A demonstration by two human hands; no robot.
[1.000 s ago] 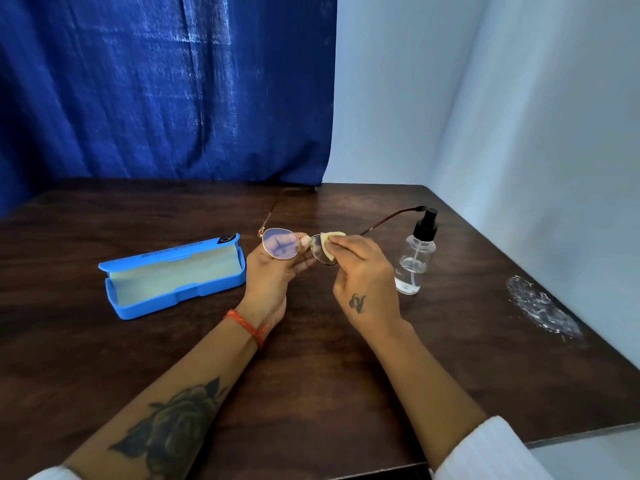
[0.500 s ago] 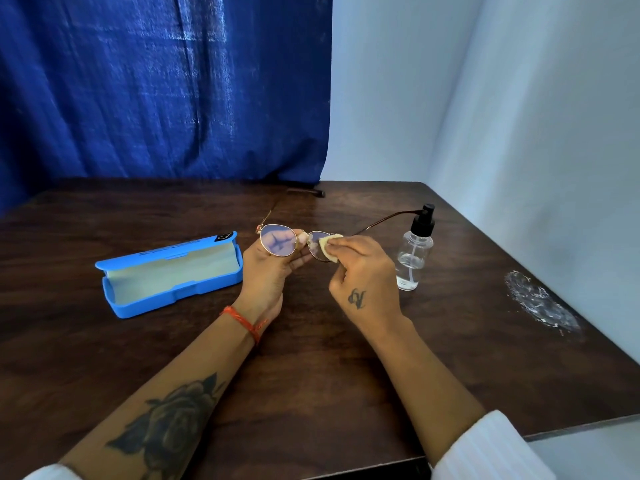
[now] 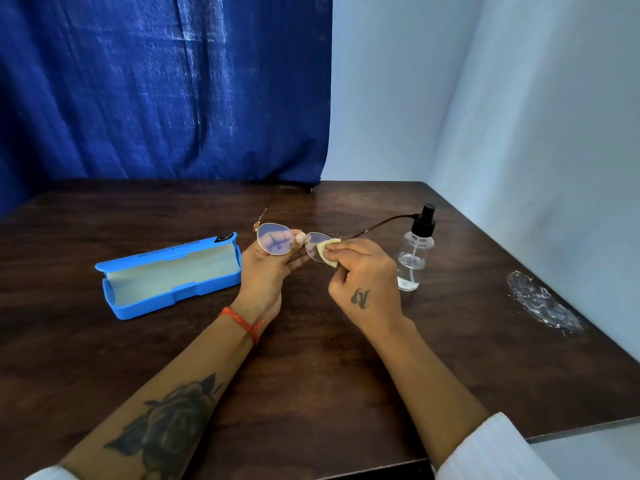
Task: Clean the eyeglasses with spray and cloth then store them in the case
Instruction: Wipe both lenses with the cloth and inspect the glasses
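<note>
Thin gold-rimmed eyeglasses (image 3: 275,242) hang above the middle of the dark wooden table, arms unfolded and pointing away. My left hand (image 3: 266,271) pinches the frame at the bridge, beside the left lens. My right hand (image 3: 360,275) pinches a small pale yellow cloth (image 3: 327,252) folded over the right lens. A clear spray bottle (image 3: 414,258) with a black pump stands upright just right of my right hand. The blue glasses case (image 3: 166,275) lies open to the left, its pale lining showing.
The wooden table (image 3: 311,375) meets a blue curtain at the back and a white wall on the right. A whitish scuffed patch (image 3: 540,303) marks the table near its right edge.
The cloth has shifted slightly on the right lens as my right hand rubs. Both hands and the glasses stay in about the same place.
</note>
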